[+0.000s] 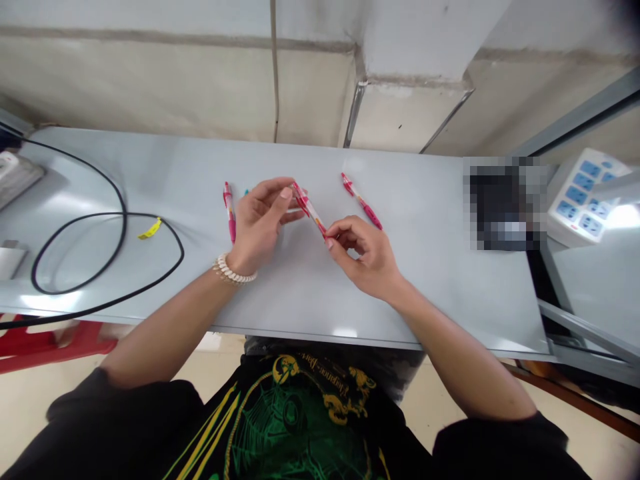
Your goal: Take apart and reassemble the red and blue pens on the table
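While pen (312, 212) between fingers (349, 225), "Elegance" (336, 382) on shirt (295, 437)

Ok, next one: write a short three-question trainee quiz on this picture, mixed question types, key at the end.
1. Which wrist wears the coiled bracelet?
2. True or false: the right hand lies flat on the table.
3. What does the yellow tag touch? A, the wall; B, the black cable; C, the bracelet.

Key:
1. The left.
2. False; its fingertips pinch one end of a pen.
3. B.
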Demonstrator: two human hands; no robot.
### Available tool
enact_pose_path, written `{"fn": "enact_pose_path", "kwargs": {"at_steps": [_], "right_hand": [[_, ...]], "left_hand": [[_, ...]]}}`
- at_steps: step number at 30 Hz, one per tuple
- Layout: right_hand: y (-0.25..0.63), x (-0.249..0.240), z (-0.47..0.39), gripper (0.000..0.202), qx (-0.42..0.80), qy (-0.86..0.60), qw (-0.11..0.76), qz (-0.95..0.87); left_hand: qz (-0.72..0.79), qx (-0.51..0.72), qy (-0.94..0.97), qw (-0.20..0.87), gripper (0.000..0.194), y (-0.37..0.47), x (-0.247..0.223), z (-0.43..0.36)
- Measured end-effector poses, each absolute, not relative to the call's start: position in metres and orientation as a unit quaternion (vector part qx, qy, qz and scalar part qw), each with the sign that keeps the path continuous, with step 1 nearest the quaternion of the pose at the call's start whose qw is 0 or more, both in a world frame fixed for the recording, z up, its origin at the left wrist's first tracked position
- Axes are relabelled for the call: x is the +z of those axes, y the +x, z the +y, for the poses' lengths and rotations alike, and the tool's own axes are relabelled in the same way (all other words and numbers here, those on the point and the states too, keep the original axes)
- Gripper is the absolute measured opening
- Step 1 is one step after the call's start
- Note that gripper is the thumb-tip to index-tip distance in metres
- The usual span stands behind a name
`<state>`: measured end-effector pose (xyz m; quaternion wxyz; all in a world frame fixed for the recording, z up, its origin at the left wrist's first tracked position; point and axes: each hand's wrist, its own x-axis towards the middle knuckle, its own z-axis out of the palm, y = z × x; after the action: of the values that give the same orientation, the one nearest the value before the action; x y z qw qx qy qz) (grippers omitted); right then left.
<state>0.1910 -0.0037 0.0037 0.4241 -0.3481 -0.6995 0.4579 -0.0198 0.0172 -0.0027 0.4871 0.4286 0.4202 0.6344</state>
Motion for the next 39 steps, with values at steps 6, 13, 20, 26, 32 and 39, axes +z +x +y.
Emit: {"fn": "enact_pose_path", "kwargs": {"at_steps": [6,13,20,26,32,39], "right_hand": [[0.19,0.003,-0.002,0.002,0.444,-0.335,0.434,-0.709],[0.187,0.005,-0.003,0.015,0.479,-0.346,0.454,-0.667],[0.188,0.012,-0.003,0.017,0.493,-0.362,0.526,-0.591],[0.19,0.015,-0.003,0.02,0.488,-0.374,0.538,-0.577],[0.192,0.018,0.0,0.024,0.504,-0.374,0.562,-0.538],[0.197,0.026,0.004,0.031,0.493,-0.396,0.575,-0.52]], "left_hand": [[0.417,0.599,0.465,0.502,0.04,-0.016,0.003,0.01],[0.435,0.612,0.45,0.483,0.039,-0.019,0.006,0.011],[0.43,0.637,0.408,0.493,0.037,-0.02,0.01,0.011],[0.435,0.63,0.414,0.492,0.035,-0.02,0.009,0.011],[0.428,0.601,0.422,0.527,0.034,-0.022,0.012,0.009],[0.386,0.465,0.513,0.61,0.027,-0.019,0.015,0.001]]}}
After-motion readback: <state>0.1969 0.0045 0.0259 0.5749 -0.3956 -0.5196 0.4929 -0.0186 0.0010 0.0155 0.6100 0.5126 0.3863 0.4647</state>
